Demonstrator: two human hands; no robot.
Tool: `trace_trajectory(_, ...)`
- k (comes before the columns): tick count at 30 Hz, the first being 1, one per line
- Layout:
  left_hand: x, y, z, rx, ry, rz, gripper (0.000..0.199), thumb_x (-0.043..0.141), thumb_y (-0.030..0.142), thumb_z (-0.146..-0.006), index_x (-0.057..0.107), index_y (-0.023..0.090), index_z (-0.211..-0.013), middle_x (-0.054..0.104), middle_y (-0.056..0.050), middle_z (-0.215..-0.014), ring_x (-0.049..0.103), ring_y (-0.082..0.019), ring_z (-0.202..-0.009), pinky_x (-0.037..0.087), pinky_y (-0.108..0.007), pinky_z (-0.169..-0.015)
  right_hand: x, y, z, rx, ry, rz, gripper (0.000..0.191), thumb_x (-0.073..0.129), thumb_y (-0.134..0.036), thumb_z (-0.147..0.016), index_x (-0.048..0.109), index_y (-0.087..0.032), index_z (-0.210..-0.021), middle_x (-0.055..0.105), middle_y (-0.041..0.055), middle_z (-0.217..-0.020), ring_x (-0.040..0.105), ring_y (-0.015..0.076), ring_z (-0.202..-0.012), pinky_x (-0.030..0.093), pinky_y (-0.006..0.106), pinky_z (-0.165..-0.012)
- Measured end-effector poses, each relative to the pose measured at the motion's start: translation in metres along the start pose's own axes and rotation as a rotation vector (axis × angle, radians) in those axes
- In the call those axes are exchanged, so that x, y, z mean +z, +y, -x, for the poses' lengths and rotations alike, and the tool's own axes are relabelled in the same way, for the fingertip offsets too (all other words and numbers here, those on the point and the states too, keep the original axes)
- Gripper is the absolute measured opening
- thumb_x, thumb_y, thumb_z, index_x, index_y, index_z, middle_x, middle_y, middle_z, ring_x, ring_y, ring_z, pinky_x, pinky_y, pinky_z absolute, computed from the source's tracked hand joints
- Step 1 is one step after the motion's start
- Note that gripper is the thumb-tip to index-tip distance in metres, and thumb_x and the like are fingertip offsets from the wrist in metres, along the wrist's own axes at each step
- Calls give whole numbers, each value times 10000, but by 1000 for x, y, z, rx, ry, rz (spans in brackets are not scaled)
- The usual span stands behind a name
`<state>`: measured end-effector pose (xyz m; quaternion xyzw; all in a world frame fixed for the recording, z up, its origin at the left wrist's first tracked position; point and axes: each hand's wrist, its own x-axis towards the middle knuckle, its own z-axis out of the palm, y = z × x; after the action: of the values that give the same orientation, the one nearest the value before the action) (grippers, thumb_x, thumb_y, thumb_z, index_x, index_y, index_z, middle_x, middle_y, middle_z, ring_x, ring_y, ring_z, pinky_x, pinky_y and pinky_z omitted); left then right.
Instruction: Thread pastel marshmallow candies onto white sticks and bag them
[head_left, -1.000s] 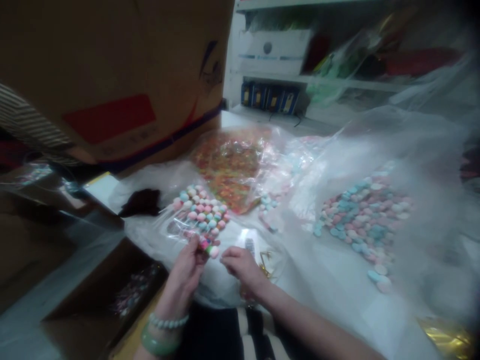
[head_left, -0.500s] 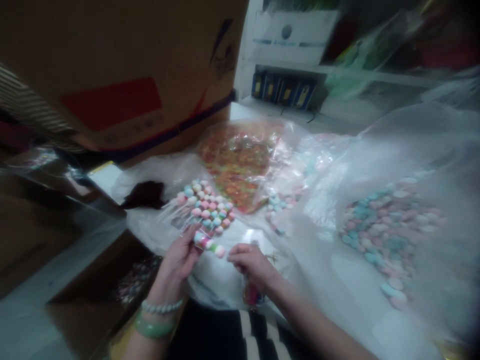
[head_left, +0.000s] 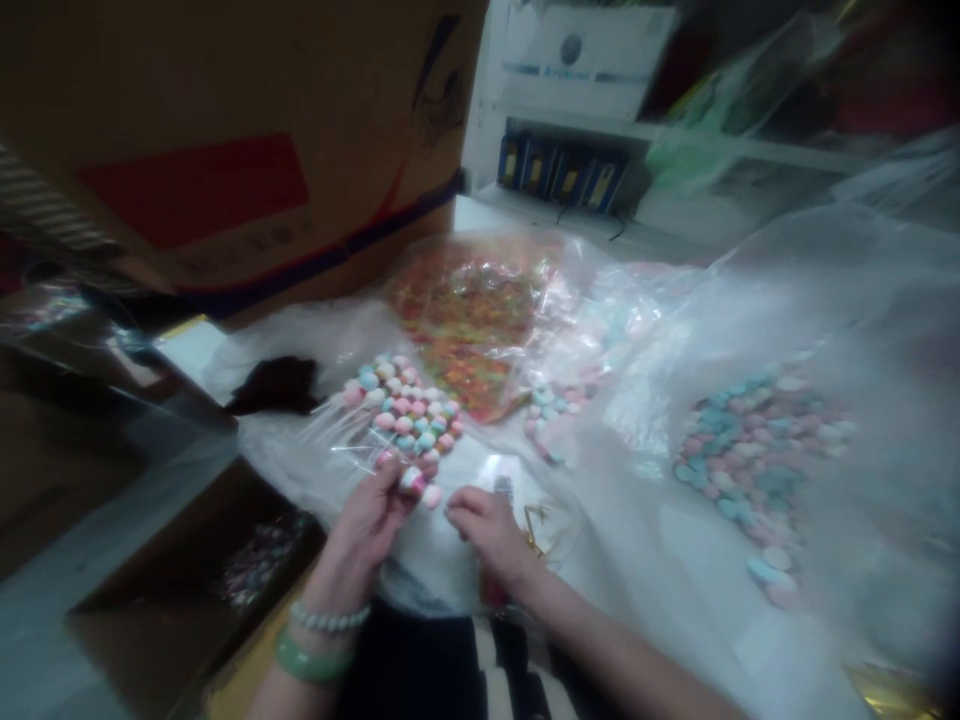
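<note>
My left hand (head_left: 373, 518), with a beaded bracelet and a green bangle, is closed on a thin stick of soft candy balls (head_left: 413, 482), its pale pink end ball pointing toward my right hand. My fingers cover part of the stick. My right hand (head_left: 486, 532) is pinched just beside that end ball; whether something small is between its fingertips is hidden. Just beyond my left hand lies a pile of similar candy sticks (head_left: 416, 412), pink, blue and white, their thin sticks pointing left. White plastic sheeting (head_left: 431, 560) spreads beneath.
Behind the pile lies a clear bag of orange and green pieces (head_left: 472, 310). A large bag of pink and blue candies (head_left: 765, 450) lies right. Gold twist ties (head_left: 536, 530) are near my right wrist. Left are an open carton (head_left: 142, 590) and a big cardboard box (head_left: 247, 120).
The candy stick in my left hand has turned, and fewer of its balls show now. My right hand stays pinched close to its end. The whole view has shifted slightly.
</note>
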<state>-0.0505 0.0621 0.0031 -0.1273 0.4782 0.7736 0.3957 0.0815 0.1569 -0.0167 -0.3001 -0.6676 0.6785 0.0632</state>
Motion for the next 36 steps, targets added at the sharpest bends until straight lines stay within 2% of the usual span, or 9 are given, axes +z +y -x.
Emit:
trace_trajectory(4, -2, -1, -1, -26, 33, 17, 126, 537, 172, -929, 655, 142, -964, 716, -93, -878, 705, -190, -750, 608, -310, -655, -2, 5, 2, -37, 17, 161, 133, 553, -217, -762, 608, -217, -642, 547, -34, -610, 497, 136, -644, 335, 253, -621)
trace_trajectory(11, 6, -12, 1, -2, 33, 18, 221, 484, 208, -962, 655, 115, -857, 710, -100, -829, 696, -161, -733, 590, -255, -640, -1, 0, 10, -193, 17, 372, 174, 514, -231, -842, 600, -222, -691, 591, -3, -700, 525, 154, -699, 333, 270, -678)
trace_trajectory(15, 9, -20, 4, -13, 5, 13, 139, 558, 184, -922, 673, 115, -886, 714, -101, -868, 708, -188, -790, 604, -300, -704, 1, 8, 10, -139, 36, 235, 167, 515, -237, -841, 607, -225, -702, 562, -16, -664, 515, 150, -682, 347, 264, -667)
trace_trajectory(20, 6, -19, 2, -89, 13, 24, 116, 575, 175, -907, 668, 108, -889, 715, -111, -873, 709, -201, -779, 607, -313, -666, 0, 15, 7, -52, 45, 83, 138, 533, -244, -813, 615, -221, -704, 533, -38, -604, 499, 135, -616, 353, 255, -621)
trace_trajectory(24, 0, -18, -4, -14, -29, 27, 90, 647, 97, -834, 680, 120, -915, 722, -103, -898, 695, -176, -773, 579, -244, -617, -1, 14, 5, -58, 32, 101, 146, 546, -252, -798, 617, -219, -676, 549, -35, -621, 508, 136, -643, 349, 255, -634)
trace_trajectory(31, 6, -28, -3, 56, -37, 11, 56, 633, 119, -852, 672, 135, -890, 710, -67, -872, 704, -180, -803, 593, -307, -766, -1, 10, 2, 8, 9, -6, 133, 552, -274, -766, 620, -208, -672, 528, -37, -582, 481, 128, -602, 353, 255, -610)
trace_trajectory(36, 11, -35, 2, 16, -34, -26, 71, 679, 96, -808, 661, 135, -865, 695, -46, -792, 709, -178, -755, 592, -274, -715, -5, 6, 2, 90, 47, -179, 126, 582, -302, -714, 604, -191, -659, 470, -49, -531, 426, 110, -543, 318, 251, -554)
